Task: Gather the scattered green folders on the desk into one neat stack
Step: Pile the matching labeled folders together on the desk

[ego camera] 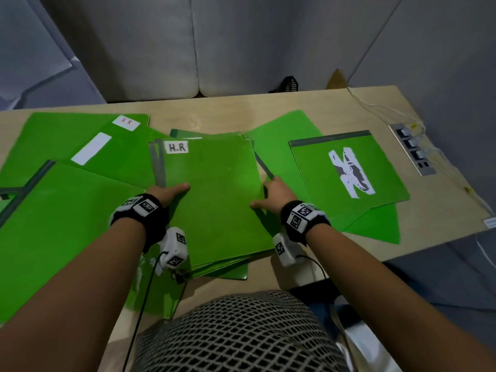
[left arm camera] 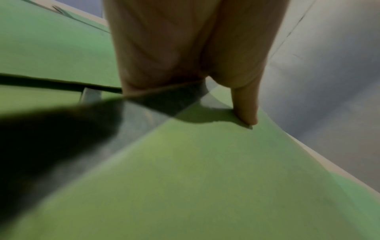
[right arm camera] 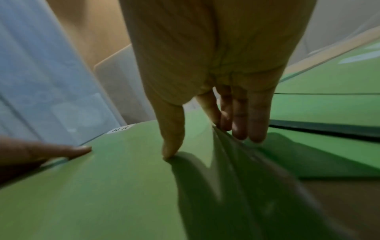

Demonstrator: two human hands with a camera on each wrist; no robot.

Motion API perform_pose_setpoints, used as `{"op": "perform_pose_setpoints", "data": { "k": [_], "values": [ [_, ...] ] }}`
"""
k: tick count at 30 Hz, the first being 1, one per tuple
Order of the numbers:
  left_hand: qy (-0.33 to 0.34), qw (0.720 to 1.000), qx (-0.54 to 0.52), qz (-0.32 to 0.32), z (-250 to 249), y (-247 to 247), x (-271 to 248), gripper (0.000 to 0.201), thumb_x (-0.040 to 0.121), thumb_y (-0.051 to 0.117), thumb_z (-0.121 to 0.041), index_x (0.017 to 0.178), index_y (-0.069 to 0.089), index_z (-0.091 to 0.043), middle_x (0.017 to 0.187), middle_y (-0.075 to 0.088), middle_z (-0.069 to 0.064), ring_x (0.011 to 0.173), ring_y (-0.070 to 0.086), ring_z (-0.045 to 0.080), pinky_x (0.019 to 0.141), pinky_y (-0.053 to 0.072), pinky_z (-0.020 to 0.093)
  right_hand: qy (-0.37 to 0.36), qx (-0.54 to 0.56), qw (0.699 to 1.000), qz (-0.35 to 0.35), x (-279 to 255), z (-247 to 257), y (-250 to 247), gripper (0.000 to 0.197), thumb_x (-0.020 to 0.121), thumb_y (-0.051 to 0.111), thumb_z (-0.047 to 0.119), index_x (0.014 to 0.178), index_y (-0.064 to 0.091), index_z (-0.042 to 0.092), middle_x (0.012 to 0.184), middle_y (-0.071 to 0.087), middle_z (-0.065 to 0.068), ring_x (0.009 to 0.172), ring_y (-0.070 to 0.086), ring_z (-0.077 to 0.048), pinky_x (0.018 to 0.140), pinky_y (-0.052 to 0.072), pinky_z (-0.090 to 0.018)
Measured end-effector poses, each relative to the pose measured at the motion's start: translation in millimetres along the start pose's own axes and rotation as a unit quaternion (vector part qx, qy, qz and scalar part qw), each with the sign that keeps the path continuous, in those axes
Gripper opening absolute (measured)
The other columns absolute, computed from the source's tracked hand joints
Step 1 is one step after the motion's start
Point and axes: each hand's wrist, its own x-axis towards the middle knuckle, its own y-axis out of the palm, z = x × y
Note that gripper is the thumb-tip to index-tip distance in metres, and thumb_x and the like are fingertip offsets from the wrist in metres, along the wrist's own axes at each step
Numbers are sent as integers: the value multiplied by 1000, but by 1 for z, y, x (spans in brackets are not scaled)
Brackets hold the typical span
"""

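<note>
A stack of green folders (ego camera: 214,189) lies in the middle of the desk (ego camera: 228,114), its top one labelled "H.R" (ego camera: 176,147). My left hand (ego camera: 171,190) holds the stack's left edge, thumb (left arm camera: 246,113) on top and fingers hidden under the edge. My right hand (ego camera: 268,194) is at the right edge, thumb (right arm camera: 172,146) on top and straight fingers (right arm camera: 255,126) against the side. Loose folders lie around: a big one at the left (ego camera: 67,224), labelled ones at the back left (ego camera: 80,135), and one with a black-and-white sticker at the right (ego camera: 349,170).
A socket strip (ego camera: 412,149) with white cables is set into the desk at the right. A black object (ego camera: 288,84) stands behind the desk's far edge, in front of grey cushions. Another green folder (ego camera: 375,226) sticks out near the front right edge.
</note>
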Motion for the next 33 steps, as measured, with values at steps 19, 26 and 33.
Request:
{"op": "perform_pose_setpoints", "data": {
  "k": [19, 26, 33],
  "values": [
    [3, 999, 42, -18, 0, 1, 1, 80, 79, 70, -47, 134, 43, 5, 123, 59, 22, 101, 58, 34, 94, 50, 47, 170, -107, 979, -41, 27, -97, -34, 45, 84, 61, 49, 85, 56, 4, 86, 66, -12, 74, 61, -25, 64, 53, -31],
    [11, 999, 24, -23, 1, 1, -1, 84, 76, 73, -48, 132, 44, 7, 121, 61, 22, 99, 60, 34, 93, 51, 47, 59, -240, 968, -38, 3, -79, -31, 23, 88, 58, 10, 108, 52, 0, 99, 64, -12, 88, 63, -30, 69, 49, -34],
    [4, 1000, 5, -16, 4, -2, -2, 94, 69, 76, -53, 135, 43, 4, 121, 61, 22, 108, 60, 38, 94, 50, 51, 39, -231, 964, -123, -6, -114, -82, 32, 89, 49, 2, 119, 58, 9, 112, 65, -18, 101, 63, -33, 82, 50, -37]
  ]
}}
